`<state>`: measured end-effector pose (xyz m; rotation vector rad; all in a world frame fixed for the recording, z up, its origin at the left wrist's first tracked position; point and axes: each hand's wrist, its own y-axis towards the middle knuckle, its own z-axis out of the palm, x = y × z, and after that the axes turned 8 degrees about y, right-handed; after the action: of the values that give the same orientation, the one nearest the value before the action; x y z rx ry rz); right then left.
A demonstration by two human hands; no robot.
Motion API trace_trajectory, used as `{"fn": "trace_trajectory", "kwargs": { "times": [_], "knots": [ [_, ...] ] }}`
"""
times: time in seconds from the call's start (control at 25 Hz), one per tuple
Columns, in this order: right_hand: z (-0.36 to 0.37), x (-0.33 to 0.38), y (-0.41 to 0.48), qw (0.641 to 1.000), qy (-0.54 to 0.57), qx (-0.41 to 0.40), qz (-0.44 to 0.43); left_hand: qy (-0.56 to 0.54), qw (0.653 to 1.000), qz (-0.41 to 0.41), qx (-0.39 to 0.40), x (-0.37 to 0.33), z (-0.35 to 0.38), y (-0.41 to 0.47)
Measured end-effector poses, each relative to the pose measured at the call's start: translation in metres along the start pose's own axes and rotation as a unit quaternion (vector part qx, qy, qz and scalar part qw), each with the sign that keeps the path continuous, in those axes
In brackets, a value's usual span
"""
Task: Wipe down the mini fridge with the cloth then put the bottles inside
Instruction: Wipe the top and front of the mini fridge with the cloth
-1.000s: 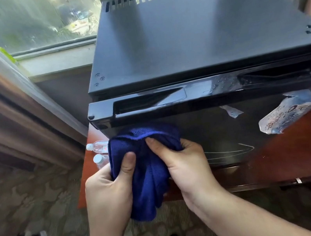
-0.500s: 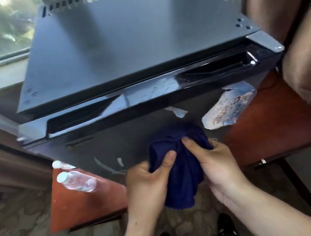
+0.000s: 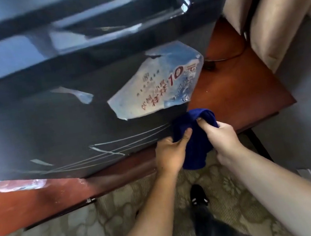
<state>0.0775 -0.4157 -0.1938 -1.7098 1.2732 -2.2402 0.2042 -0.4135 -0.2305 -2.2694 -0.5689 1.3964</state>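
Both hands [image 3: 194, 146] grip the cloth [image 3: 194, 144] against the fridge [image 3: 48, 119].

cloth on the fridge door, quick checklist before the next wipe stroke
1. Cloth gripped by left hand and right hand: ok.
2. Cloth at the door's lower right corner: ok.
3. Door shut for wiping: ok.
4. Sticker peeling at its edges, could catch the cloth: not ok.
5. Streaks on the lower door wiped: not ok.
6. Bottle at the left, blurred, standing or lying: cannot tell.
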Motion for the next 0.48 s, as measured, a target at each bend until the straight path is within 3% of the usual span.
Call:
{"fn": "trace_trajectory", "kwargs": {
  "times": [0.24,0.48],
  "knots": [
    [0.011,-0.032,0.017,0.997,-0.055,0.011,0.045,-0.039,0.998,-0.049,-0.029,0.033,0.008,0.002],
    [0.084,-0.052,-0.058,0.996,-0.022,0.083,0.033,-0.139,0.982,-0.027,-0.121,0.061,-0.101,-0.044]
  ]
}}
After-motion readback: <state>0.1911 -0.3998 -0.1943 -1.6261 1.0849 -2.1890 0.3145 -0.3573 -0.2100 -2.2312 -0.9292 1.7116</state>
